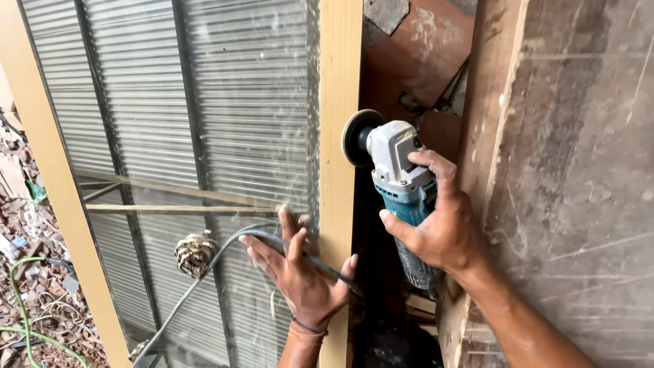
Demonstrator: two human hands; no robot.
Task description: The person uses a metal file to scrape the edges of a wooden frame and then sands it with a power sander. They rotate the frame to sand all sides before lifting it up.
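My right hand (436,228) grips a teal and grey angle grinder (400,184) by its body. Its dark round disc (357,138) presses against the right edge of a pale wooden frame rail (338,102). My left hand (303,269) lies flat with fingers spread on the ribbed glass panel (204,109) and wraps its thumb round the rail lower down. The grinder's grey power cable (225,255) runs under my left palm and drops toward the lower left.
A second wooden frame rail (54,177) slants down the left side. A rough brown board (572,170) stands close on the right. Rubble and a green hose (20,307) lie on the ground at the left. A small wound bundle (195,253) shows through the glass.
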